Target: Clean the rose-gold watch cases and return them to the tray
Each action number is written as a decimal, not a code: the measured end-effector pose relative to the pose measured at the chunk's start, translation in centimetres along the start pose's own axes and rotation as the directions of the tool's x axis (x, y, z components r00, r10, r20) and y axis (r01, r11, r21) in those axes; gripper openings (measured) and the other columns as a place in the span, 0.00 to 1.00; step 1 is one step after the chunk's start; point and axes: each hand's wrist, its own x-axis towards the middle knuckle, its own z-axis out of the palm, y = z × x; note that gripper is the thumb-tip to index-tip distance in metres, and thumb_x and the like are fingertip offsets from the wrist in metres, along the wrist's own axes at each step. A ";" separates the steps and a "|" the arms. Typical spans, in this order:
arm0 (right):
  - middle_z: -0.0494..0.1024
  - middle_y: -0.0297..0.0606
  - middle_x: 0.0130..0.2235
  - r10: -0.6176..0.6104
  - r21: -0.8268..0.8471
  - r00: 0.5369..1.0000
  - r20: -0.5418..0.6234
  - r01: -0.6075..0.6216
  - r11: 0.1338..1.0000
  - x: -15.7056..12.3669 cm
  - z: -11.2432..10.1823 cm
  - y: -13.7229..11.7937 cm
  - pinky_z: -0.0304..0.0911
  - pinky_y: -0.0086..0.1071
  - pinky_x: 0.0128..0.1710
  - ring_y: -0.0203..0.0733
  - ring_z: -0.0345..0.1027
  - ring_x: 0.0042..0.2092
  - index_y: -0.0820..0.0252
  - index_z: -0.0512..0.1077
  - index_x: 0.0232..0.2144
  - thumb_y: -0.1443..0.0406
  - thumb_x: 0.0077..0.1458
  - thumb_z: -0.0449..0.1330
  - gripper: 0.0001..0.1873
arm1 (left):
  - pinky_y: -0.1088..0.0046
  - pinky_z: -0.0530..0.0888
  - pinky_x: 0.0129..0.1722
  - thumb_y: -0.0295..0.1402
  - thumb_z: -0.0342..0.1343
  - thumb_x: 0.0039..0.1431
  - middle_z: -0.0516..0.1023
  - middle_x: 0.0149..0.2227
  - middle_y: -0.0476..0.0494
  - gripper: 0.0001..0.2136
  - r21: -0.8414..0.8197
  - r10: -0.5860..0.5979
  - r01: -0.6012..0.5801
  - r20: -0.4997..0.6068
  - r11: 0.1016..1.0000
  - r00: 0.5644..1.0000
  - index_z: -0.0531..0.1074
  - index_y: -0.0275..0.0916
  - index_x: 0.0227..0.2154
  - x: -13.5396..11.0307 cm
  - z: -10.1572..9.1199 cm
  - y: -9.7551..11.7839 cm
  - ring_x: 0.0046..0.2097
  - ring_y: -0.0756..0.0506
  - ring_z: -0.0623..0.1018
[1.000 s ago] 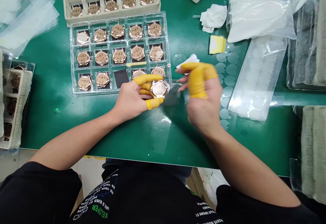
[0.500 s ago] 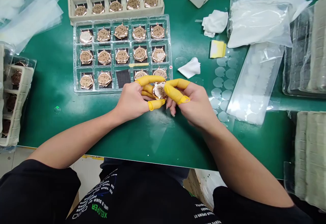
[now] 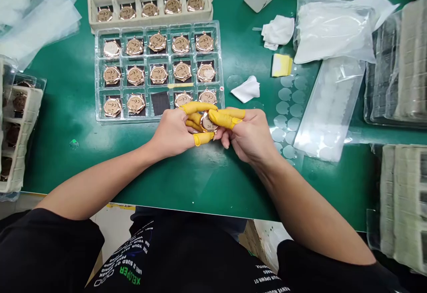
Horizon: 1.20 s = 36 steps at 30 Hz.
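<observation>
A rose-gold watch case (image 3: 209, 124), back side up, sits between my two hands in front of the clear plastic tray (image 3: 147, 87). My left hand (image 3: 174, 129), with yellow finger cots, is closed round its rim from the left. From the right, my right hand (image 3: 255, 135) touches it, its yellow-covered thumb lying over the case back and hiding part of it. The tray holds more watch cases, back up. One front-row compartment shows only a dark pad (image 3: 160, 103). A thin yellow strip (image 3: 180, 86) lies across the tray's divider.
Behind stands a beige tray (image 3: 150, 21) of watch cases; another beige tray (image 3: 20, 159) is at the left. To the right lie a white cloth (image 3: 246, 89), a yellow-and-white block (image 3: 282, 65), a sheet of clear round stickers (image 3: 284, 108), plastic bags (image 3: 333, 30) and stacked trays (image 3: 403, 204).
My right thumb has shifted left across the watch back, and the right hand has turned slightly. My left hand keeps its hold. The whole view has shifted a little.
</observation>
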 end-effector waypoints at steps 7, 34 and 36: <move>0.80 0.48 0.42 -0.456 -0.646 0.814 -0.360 0.136 0.751 5.2 -7.4 -1.4 0.72 0.43 0.44 0.44 0.73 0.39 0.59 0.80 0.41 0.52 0.65 0.61 0.17 | 0.78 0.79 0.33 0.27 0.72 0.42 0.79 0.31 0.51 0.28 -0.010 -0.065 0.065 -0.017 0.998 0.998 0.80 0.36 0.50 0.1 0.1 0.4 0.31 0.53 0.78; 0.81 0.39 0.37 -0.658 -0.579 0.611 0.441 0.754 0.312 0.5 -4.4 -1.4 0.65 0.36 0.33 0.41 0.74 0.35 0.54 0.75 0.34 0.64 0.61 0.62 0.02 | 0.78 0.81 0.36 0.26 0.72 0.41 0.83 0.33 0.49 0.29 -0.023 -0.068 0.068 -0.013 0.997 0.998 0.79 0.36 0.52 0.1 0.0 0.1 0.33 0.51 0.82; 0.84 0.39 0.41 -0.598 -0.573 0.626 0.500 0.757 0.314 0.6 -4.0 -1.0 0.69 0.37 0.35 0.43 0.77 0.39 0.52 0.75 0.37 0.64 0.61 0.60 0.04 | 0.78 0.81 0.35 0.25 0.71 0.41 0.83 0.33 0.49 0.29 -0.031 -0.068 0.068 -0.014 0.997 0.998 0.80 0.37 0.52 0.1 0.1 -0.1 0.33 0.51 0.82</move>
